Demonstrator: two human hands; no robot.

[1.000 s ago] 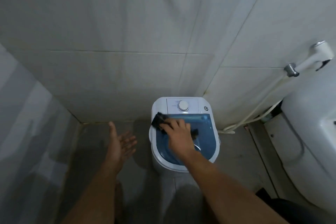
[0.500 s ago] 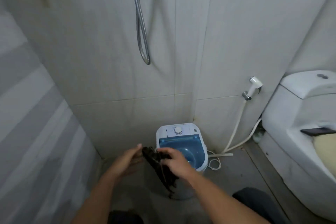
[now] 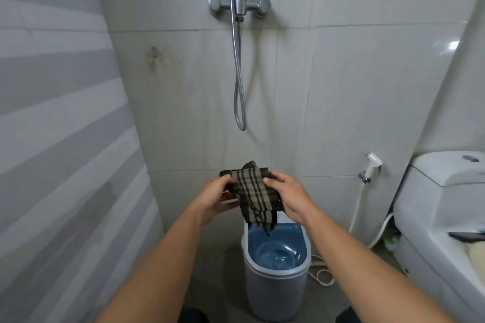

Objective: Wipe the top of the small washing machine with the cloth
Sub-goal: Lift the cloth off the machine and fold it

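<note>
Both hands are up in front of the chest with the cloth (image 3: 253, 193) stretched between them. The left hand (image 3: 215, 198) pinches its left edge, fingers curled under the fabric, and the right hand (image 3: 290, 195) grips the right edge with the thumb lying on top. It is a dark checked rag, partly folded; its long axis runs from up near the thumbs down and slightly right, and a frayed end hangs free, pointing at the floor.

Directly below stands the small washing machine (image 3: 275, 270) on the bathroom floor against the tiled wall (image 3: 315, 113), its blue translucent lid (image 3: 275, 246) facing up. The cloth is well clear of that lid, only overlapping its far end from where I look.

This looks like a pause in the wiping to refold or turn the rag to a fresh face. The next move would call for bunching it flat in one palm, bending down and pressing it onto the lid and white rim.

A shower hose (image 3: 240, 86) hangs above; the toilet (image 3: 433, 204) sits to the right.
</note>
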